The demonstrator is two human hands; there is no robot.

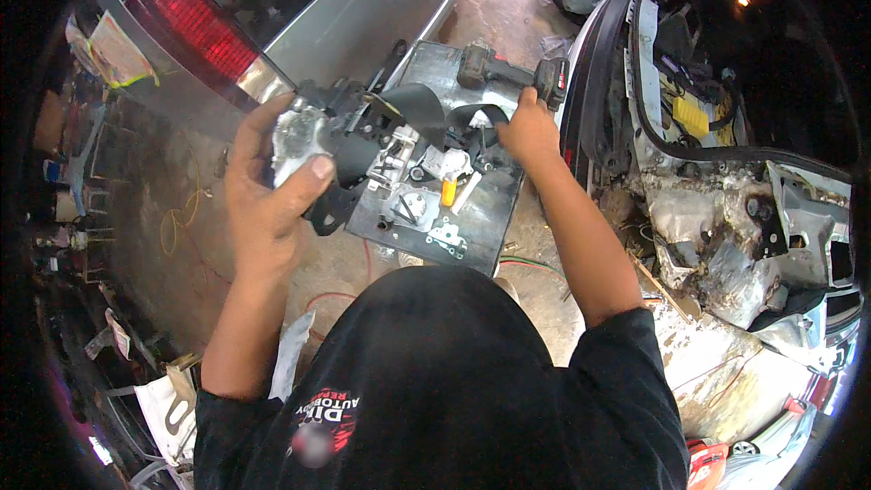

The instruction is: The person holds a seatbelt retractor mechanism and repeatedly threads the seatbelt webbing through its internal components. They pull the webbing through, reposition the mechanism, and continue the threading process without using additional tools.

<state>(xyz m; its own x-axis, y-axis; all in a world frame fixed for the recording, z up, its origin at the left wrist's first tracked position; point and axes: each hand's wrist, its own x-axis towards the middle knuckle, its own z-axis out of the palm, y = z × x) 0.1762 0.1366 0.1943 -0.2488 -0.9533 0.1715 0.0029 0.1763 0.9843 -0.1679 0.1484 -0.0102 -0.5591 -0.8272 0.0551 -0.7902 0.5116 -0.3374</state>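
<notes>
My left hand point(263, 172) grips what looks like a seat belt retractor point(304, 138), a dark assembly with a silvery-white end, raised at the left of a dark metal work surface point(485, 234). My thumb lies across its near side. From it a wide black belt point(419, 107) loops to the right over the surface. My right hand point(529, 132) is closed on the belt's far part; its fingertips are partly hidden. Just beyond that hand lies a cordless power tool point(508, 74) with a black battery.
Loose parts lie on the surface: a metal bracket point(392, 161), an orange piece point(449, 191), a white strip point(467, 191) and a flat plate point(447, 239). A grey vehicle with a red tail light point(195, 27) stands left; a stripped car body point(717, 209) stands right. Hoses cross the floor.
</notes>
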